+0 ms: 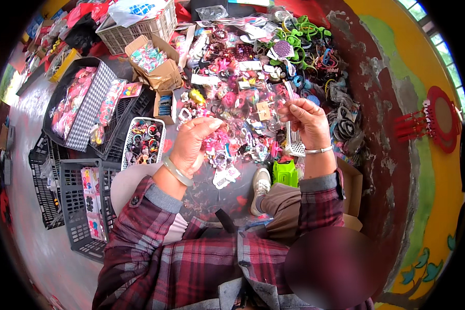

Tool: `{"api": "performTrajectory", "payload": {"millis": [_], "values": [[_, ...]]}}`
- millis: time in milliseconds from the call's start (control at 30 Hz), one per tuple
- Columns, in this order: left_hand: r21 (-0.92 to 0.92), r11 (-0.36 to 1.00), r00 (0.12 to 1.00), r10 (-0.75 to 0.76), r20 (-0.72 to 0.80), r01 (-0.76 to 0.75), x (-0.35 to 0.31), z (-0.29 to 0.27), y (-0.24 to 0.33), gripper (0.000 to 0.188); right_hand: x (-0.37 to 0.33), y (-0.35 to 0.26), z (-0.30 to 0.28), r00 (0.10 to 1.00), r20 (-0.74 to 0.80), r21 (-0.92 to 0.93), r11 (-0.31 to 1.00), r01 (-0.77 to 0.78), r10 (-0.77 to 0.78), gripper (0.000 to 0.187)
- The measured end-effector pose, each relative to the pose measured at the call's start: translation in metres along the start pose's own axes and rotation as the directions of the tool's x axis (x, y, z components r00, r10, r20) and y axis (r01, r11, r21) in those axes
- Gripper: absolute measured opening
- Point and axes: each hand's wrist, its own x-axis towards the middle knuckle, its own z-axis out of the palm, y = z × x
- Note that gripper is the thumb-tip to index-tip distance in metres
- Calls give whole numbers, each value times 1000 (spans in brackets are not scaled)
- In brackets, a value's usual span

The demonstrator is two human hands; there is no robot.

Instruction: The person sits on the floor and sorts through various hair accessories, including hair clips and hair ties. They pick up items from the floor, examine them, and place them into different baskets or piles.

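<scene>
Both of my hands are raised over a wide heap of small hair accessories point(232, 98), mostly pink, red and purple. My left hand point(191, 142), with a pale bangle at the wrist, is closed, thumb against bent fingers, above the heap's near left side. On the right, my right hand point(309, 121), with a thin silvery bangle, pinches thumb to fingertips. What either hand holds is too small or too see-through to make out. A small brown card point(263, 110) lies between them. Below the right hand is a white plastic basket point(296, 149), partly hidden.
On the left stand a white basket of hair ties point(163, 135), a dark crate point(77, 206), a checked box point(92, 103) and an open carton point(168, 72). Green headbands point(302, 33) lie at the far right. A bright green plastic thing point(285, 173) sits near my shoe point(262, 185).
</scene>
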Motion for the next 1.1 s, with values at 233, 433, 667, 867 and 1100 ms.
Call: {"api": "performTrajectory", "payload": {"millis": [233, 433, 667, 867, 1100], "values": [[60, 998, 1000, 7, 1, -7, 7, -6, -9, 14, 4, 3, -4, 834, 36, -480, 722, 498, -551, 13], [-7, 1000, 997, -14, -72, 14, 10, -8, -13, 16, -8, -5, 2, 861, -72, -636, 688, 350, -504, 13], [-37, 999, 999, 28, -19, -29, 9, -7, 2, 14, -11, -8, 12, 925, 27, -259, 891, 373, -380, 13], [53, 997, 996, 52, 69, -56, 6, -3, 8, 16, -4, 1, 10, 948, 161, -154, 942, 297, -273, 15], [252, 968, 995, -9, 98, -16, 5, 16, -10, 43, -14, -7, 37, 969, 247, -297, 949, 103, -28, 28]]}}
